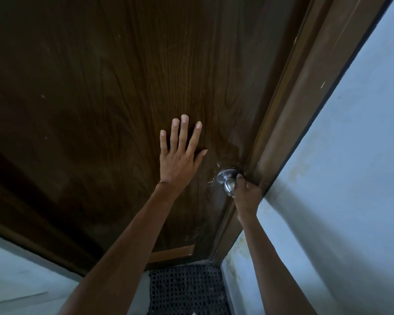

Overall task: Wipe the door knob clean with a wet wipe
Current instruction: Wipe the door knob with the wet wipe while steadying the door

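Dark door [100, 87], blue walls [350, 155]. Left hand [180, 160] flat, fingers spread; my right hand [246, 192] curls round the knob [228, 184]. Hard, slick steel, I judge: grip its round head. I see no wipe.

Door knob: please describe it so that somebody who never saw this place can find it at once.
Start from the dark wooden door that fills most of the view and follow its right edge beside the brown frame. The knob sits there, right of the flat left hand, with the right hand curled against it. It is the only shiny silver metal thing here.
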